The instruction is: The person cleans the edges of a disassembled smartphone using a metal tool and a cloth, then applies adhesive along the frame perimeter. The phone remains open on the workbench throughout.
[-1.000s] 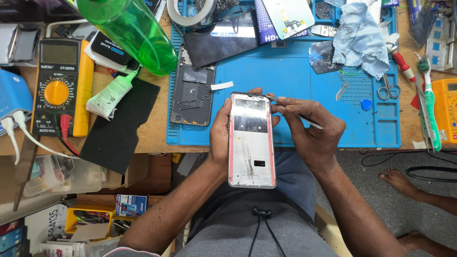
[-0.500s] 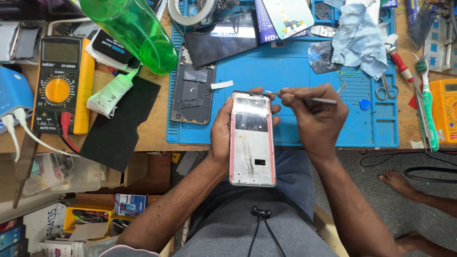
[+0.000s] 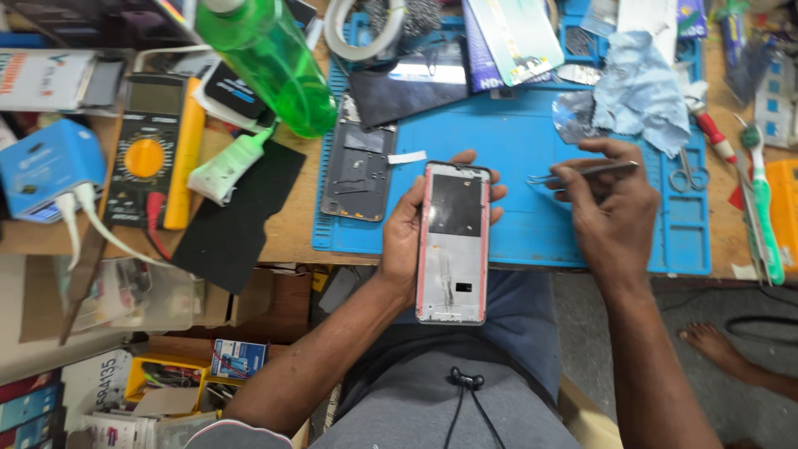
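Note:
My left hand point(image 3: 407, 237) holds an opened phone frame point(image 3: 453, 243) with a pink rim upright over my lap, its bare inner side facing up. My right hand point(image 3: 611, 212) is to the right of it, above the blue work mat point(image 3: 515, 133), pinching metal tweezers point(image 3: 582, 172) whose tip points left toward the phone's top edge without touching it. A dark phone back panel point(image 3: 359, 162) lies on the mat to the left of my left hand.
A green spray bottle point(image 3: 266, 62), a yellow multimeter point(image 3: 150, 154), a black pad point(image 3: 233, 216) and a white glue tube point(image 3: 224, 166) sit at left. A blue cloth point(image 3: 644, 87), small scissors point(image 3: 686, 170) and screwdrivers point(image 3: 761, 199) lie at right. A bare foot point(image 3: 719, 345) rests on the floor.
My right hand has drawn the tweezers away from the phone's top edge to the right. The phone in my left hand has stayed in place.

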